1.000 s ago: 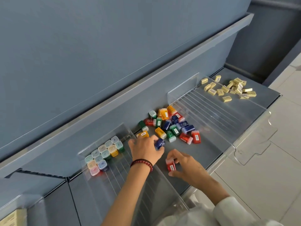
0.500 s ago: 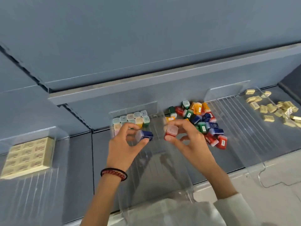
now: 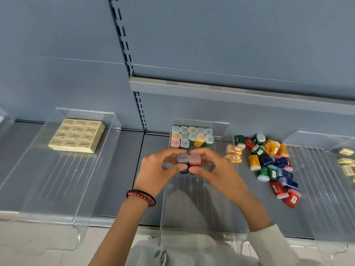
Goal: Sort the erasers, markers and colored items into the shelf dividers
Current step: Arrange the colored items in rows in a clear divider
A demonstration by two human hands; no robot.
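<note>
Blue and red are sitting side by side in the person's grasp. The left hand [image 3: 153, 169] is pinching a blue capped container [image 3: 183, 164] between thumb and fingers, and the right hand [image 3: 217, 173] is pinching a red capped container [image 3: 194, 163] the same way. The two are touching, caps up, over the middle acrylic divider [image 3: 201, 208]; whether they are resting on its floor I cannot tell.

At the back of that divider, rows of standing containers [image 3: 189, 136] are lining up caps-up, so this lane is looking partly filled, with bare floor showing in front.

To the right, on the open shelf [image 3: 259, 208], a loose pile of containers [image 3: 269, 162] in red, blue, green and orange is lying tumbled and waiting to be sorted, which looks like the larger share of the work.

In the left divider [image 3: 48, 179] a neat block of yellow erasers [image 3: 76, 135] is sitting stacked, while loose erasers [image 3: 345, 151] are lying scattered at the far right edge. No markers are showing.
</note>
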